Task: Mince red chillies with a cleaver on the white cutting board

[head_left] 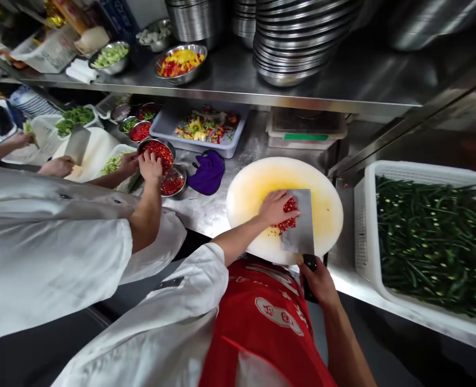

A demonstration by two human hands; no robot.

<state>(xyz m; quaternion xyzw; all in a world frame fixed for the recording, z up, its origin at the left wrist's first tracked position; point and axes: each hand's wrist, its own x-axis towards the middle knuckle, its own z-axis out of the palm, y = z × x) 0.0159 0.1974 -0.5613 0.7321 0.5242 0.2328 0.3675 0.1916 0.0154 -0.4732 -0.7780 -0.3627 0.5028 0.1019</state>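
Observation:
My right hand (319, 279) grips the dark handle of a cleaver (302, 231), whose broad blade lies flat over the round white chopping board (326, 183), stained yellow in its middle. Chopped red chili (289, 223) rests partly on the blade and partly on the board at its left edge. My left hand (276, 208) lies over the chili with thumb and fingers apart, palm down, touching the pile and the blade's upper left part. What is under the palm is hidden.
Co-workers at the left reach over bowls of chopped red chili (172, 183) and another board. A purple cloth (207, 172) and a grey tray (238, 140) lie beyond. A white basket of green vegetables (373, 236) stands right. A steel shelf (221, 95) with stacked bowls (286, 75) overhangs the back.

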